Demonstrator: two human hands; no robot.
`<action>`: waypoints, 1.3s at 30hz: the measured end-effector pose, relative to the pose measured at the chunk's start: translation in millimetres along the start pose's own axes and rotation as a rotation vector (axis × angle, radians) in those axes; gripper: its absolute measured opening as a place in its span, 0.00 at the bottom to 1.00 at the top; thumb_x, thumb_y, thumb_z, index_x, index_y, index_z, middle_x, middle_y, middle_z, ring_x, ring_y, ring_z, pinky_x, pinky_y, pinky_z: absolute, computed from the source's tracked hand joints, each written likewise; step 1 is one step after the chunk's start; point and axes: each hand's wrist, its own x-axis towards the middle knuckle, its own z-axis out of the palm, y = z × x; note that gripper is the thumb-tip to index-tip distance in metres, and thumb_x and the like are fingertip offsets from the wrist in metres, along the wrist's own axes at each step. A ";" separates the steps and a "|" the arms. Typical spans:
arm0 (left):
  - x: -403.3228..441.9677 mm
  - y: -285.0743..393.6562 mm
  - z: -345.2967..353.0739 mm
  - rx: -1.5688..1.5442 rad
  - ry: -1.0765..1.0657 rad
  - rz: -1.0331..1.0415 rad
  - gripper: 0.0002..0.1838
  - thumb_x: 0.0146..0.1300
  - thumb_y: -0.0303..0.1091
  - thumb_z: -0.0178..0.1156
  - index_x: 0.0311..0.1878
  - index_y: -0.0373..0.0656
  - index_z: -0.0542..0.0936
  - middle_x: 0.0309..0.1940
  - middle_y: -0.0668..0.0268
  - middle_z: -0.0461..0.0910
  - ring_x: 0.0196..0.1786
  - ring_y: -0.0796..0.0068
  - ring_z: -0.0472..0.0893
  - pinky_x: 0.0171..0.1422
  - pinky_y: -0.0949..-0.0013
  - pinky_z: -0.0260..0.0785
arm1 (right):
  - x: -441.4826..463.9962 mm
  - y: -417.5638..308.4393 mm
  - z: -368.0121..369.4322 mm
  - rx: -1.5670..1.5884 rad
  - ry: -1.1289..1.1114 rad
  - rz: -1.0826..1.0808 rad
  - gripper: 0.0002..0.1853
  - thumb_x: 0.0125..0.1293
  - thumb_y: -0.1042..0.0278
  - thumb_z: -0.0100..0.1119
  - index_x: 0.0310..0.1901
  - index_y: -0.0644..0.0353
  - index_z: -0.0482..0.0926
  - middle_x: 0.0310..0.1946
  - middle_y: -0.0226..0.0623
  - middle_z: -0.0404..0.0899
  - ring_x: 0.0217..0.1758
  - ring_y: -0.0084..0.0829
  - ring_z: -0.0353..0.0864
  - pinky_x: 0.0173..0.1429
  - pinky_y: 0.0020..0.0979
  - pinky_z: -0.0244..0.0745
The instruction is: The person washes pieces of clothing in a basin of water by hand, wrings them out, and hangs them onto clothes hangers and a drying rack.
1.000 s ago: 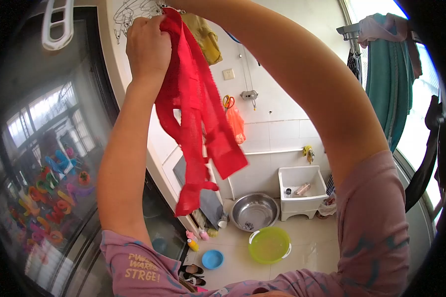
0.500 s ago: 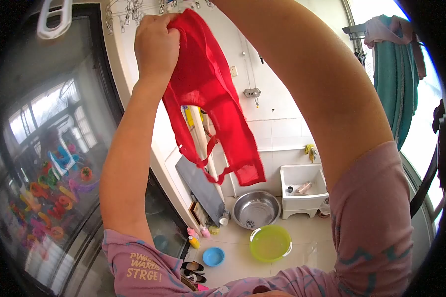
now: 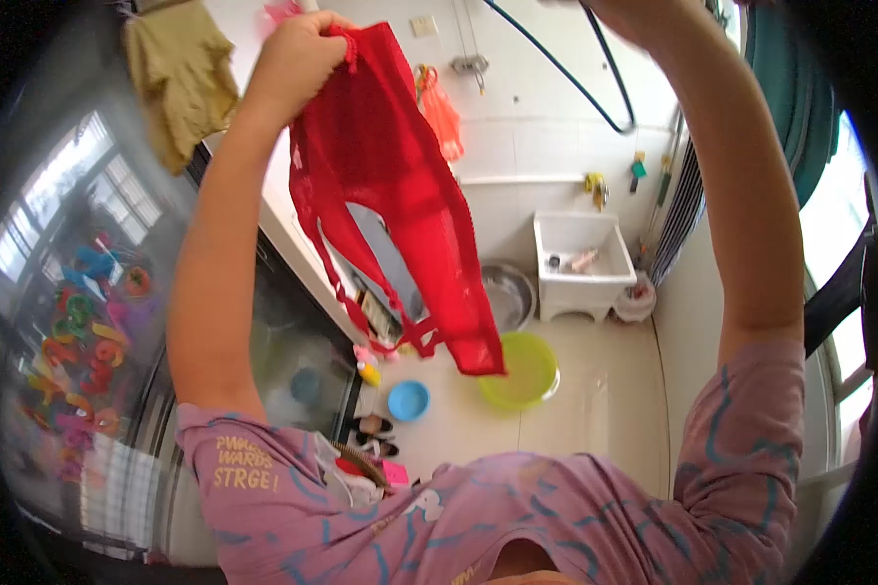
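My left hand (image 3: 307, 60), raised at the upper left, is closed on the top edge of a red garment (image 3: 385, 156). The cloth hangs down at a slant, with thin straps looping along its lower left side. My right hand (image 3: 622, 18) is cut off by the top edge of the view. It is closed on a dark blue hanger (image 3: 610, 112), whose bent corner points down. The hanger's upper part is out of view, and a gap of white wall lies between it and the garment.
An olive garment (image 3: 178, 73) hangs at the upper left beside the glass door (image 3: 98, 322). Below are a white sink (image 3: 583, 292), a steel basin (image 3: 509, 297), a green tub (image 3: 532, 372), a blue basin (image 3: 409, 400) and shoes (image 3: 376, 437). Teal cloth (image 3: 795, 107) hangs at right.
The view has shifted. The blue hanger has come into view by my right hand. The red garment, bunched at first, now hangs more spread from my left hand, away from the metal clips.
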 end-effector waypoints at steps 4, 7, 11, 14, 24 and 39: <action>-19.8 -6.1 21.8 -0.336 -0.062 -0.086 0.07 0.62 0.27 0.58 0.41 0.38 0.81 0.30 0.70 0.81 0.32 0.82 0.77 0.39 0.78 0.68 | -108.8 89.0 36.7 0.074 -0.033 0.180 0.16 0.76 0.58 0.45 0.55 0.55 0.78 0.37 0.32 0.84 0.12 0.13 0.65 0.16 0.17 0.59; -51.3 29.5 44.1 -0.355 -0.023 -0.056 0.06 0.58 0.23 0.56 0.37 0.42 0.81 0.25 0.73 0.79 0.26 0.85 0.76 0.33 0.80 0.67 | -196.3 150.5 63.7 0.346 -0.114 0.621 0.20 0.73 0.54 0.50 0.54 0.63 0.77 0.38 0.36 0.85 0.14 0.19 0.68 0.20 0.24 0.65; -64.8 -12.7 62.2 -0.523 -0.001 0.014 0.12 0.66 0.27 0.59 0.51 0.37 0.81 0.41 0.66 0.83 0.42 0.79 0.81 0.51 0.77 0.72 | -301.9 188.3 109.7 0.596 -0.241 1.099 0.29 0.71 0.46 0.51 0.58 0.67 0.73 0.50 0.40 0.82 0.16 0.14 0.59 0.18 0.19 0.53; -67.6 -8.4 92.6 -0.523 0.066 -0.003 0.12 0.66 0.26 0.59 0.52 0.36 0.80 0.46 0.60 0.83 0.48 0.73 0.82 0.55 0.73 0.73 | -337.8 212.3 135.4 0.874 -0.240 1.186 0.34 0.69 0.40 0.52 0.58 0.68 0.72 0.50 0.41 0.81 0.17 0.13 0.55 0.18 0.18 0.50; -82.9 -34.6 136.3 -0.951 -0.087 0.097 0.11 0.65 0.24 0.53 0.49 0.36 0.79 0.54 0.43 0.77 0.57 0.52 0.79 0.65 0.58 0.73 | -405.6 214.8 194.2 1.427 -0.364 1.622 0.30 0.60 0.38 0.65 0.45 0.60 0.73 0.35 0.32 0.76 0.17 0.11 0.58 0.15 0.13 0.45; -163.7 -82.8 147.7 -0.435 -0.107 -0.397 0.12 0.60 0.14 0.50 0.42 0.41 0.76 0.41 0.67 0.80 0.45 0.77 0.75 0.55 0.76 0.66 | -414.0 230.7 99.9 1.291 0.295 1.321 0.08 0.72 0.62 0.54 0.36 0.55 0.74 0.22 0.23 0.71 0.12 0.11 0.53 0.15 0.15 0.44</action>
